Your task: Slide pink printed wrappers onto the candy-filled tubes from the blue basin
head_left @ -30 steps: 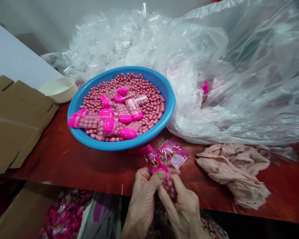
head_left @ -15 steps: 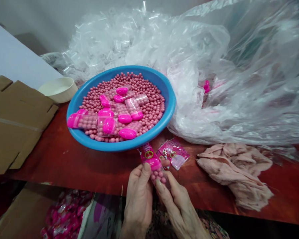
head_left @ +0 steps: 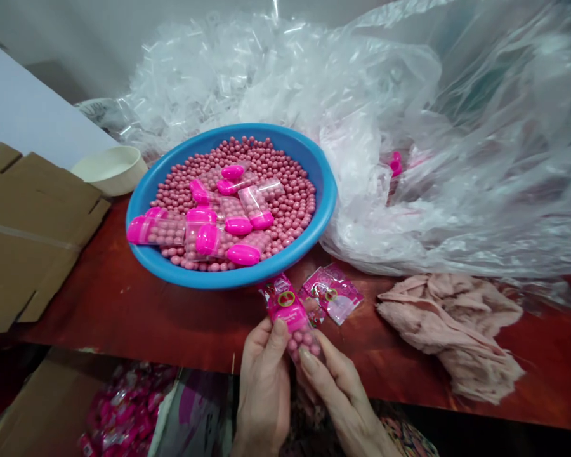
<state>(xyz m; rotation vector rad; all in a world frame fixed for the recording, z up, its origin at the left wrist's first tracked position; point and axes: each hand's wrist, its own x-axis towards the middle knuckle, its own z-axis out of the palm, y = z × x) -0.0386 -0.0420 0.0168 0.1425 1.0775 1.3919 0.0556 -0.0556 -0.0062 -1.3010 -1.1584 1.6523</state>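
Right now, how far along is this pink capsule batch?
Looks done: a heap of pink packs at lower left, below the table edge. In hand: the left hand and right hand hold one labelled capsule pack of pink balls. Left: the blue basin holds many pink balls and unlabelled filled capsules; a plastic bag holds many clear capsule shells.

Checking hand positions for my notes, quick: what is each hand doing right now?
Left hand: closed, pinching a clear plastic capsule of pink beads with a pink label.
Right hand: closed on that capsule's lower end.
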